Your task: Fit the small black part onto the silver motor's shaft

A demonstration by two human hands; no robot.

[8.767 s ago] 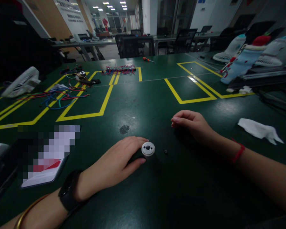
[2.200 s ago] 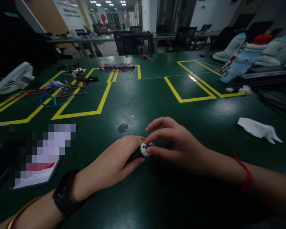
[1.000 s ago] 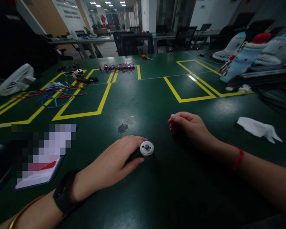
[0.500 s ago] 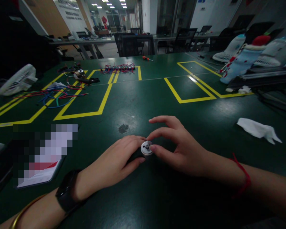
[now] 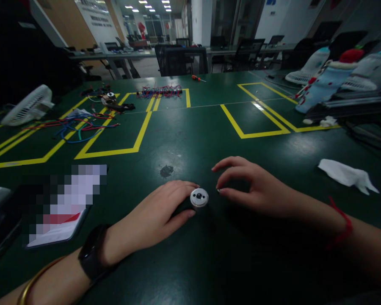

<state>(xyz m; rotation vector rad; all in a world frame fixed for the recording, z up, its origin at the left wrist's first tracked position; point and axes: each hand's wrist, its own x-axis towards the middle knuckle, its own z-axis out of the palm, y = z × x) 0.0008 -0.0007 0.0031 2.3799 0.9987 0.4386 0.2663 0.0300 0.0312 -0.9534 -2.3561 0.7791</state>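
Note:
A small round metal motor [image 5: 199, 197] stands on the green table, its pale end face up. That face has a dark centre and a small hole on either side. My left hand [image 5: 165, 207] lies low, its thumb and forefinger closed around the motor's left side. My right hand [image 5: 254, 180] hovers just right of the motor, apart from it. Its thumb and forefinger are pinched together over a tiny light-coloured piece [image 5: 218, 190], too small to name. The other fingers are curled loosely above.
A phone [image 5: 63, 207], partly blurred out, lies left of my left arm. Loose wires [image 5: 79, 125], a white fan [image 5: 30, 106] and a bundle of wired parts [image 5: 160, 91] lie beyond. An orange screwdriver [image 5: 197, 78] is at the far edge. To the right are a tissue [image 5: 347, 176] and a blue bottle [image 5: 319, 87].
My right hand has pulled away from the motor's end face to the right, its fingertips pinching something tiny. The left hand stays at the motor. The whole view has shifted slightly.

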